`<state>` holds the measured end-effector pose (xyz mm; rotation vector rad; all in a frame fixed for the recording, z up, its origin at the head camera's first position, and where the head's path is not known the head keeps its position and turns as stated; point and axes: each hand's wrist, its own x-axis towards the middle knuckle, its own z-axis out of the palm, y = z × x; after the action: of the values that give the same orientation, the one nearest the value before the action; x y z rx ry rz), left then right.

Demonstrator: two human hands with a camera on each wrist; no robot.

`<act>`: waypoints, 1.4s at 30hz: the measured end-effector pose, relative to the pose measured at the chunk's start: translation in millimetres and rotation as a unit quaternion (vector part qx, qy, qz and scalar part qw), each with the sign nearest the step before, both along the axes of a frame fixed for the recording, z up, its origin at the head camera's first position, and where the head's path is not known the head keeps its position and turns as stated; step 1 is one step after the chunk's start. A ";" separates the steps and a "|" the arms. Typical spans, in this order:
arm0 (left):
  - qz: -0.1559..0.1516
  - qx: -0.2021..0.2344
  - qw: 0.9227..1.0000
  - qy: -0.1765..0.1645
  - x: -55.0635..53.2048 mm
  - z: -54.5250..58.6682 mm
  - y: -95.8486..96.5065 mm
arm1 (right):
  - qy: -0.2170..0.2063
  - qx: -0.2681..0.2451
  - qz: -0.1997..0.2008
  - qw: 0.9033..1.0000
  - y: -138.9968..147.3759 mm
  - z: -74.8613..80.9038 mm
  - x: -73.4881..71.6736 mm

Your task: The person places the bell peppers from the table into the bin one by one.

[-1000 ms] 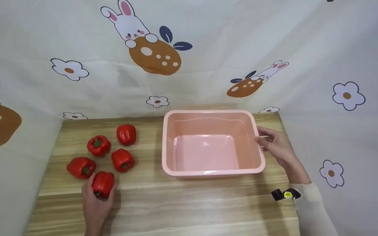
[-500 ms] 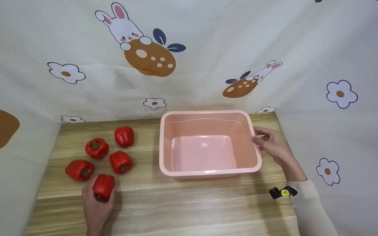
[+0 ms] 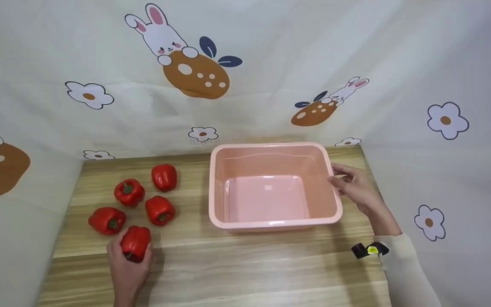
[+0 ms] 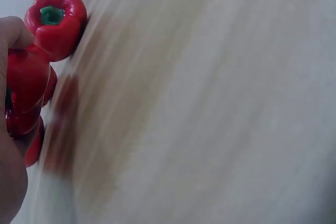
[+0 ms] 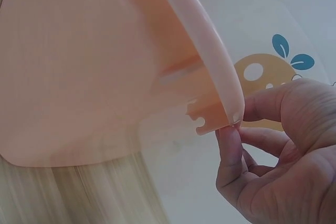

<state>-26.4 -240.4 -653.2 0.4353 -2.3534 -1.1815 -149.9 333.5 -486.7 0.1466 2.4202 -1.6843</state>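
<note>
A red bell pepper (image 3: 136,243) sits in the grip of my left hand (image 3: 127,273), thumb on one side and fingers on the other. In the left wrist view the same pepper (image 4: 26,82) is partly covered by the hand, and another pepper (image 4: 56,24) with a green stem shows just beyond. My right hand (image 3: 358,189) pinches the right rim of a pink plastic tub (image 3: 275,223). Seen from the right wrist, the thumb and fingers (image 5: 265,106) hold the edge of that rim (image 5: 210,45). Nothing lies inside the tub.
Several more red bell peppers stand in a loose group on the left: one at the back (image 3: 164,177), one stem up (image 3: 129,192), one nearer the tub (image 3: 160,210) and one leftmost (image 3: 107,220). A patterned cloth (image 3: 249,115) surrounds the wooden tabletop (image 3: 245,264).
The head view has shifted slightly. Both hands keep their holds, and the peppers and tub stay in about the same places.
</note>
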 end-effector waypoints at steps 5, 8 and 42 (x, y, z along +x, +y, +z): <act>-0.011 0.010 1.000 -0.006 -1.5 9.7 3.0 | -0.001 -0.006 0.002 1.000 0.3 -1.3 0.1; -0.019 0.014 1.000 -0.013 -2.5 15.1 5.9 | 0.000 -0.004 0.002 1.000 0.2 -1.9 -0.2; -0.142 -0.004 0.989 0.048 -40.7 68.3 51.0 | -0.014 0.032 0.007 0.999 0.8 4.9 -3.2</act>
<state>-67.1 -189.5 -584.9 0.0370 -2.3910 -1.2848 -153.1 334.3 -481.8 0.1623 2.4494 -1.5889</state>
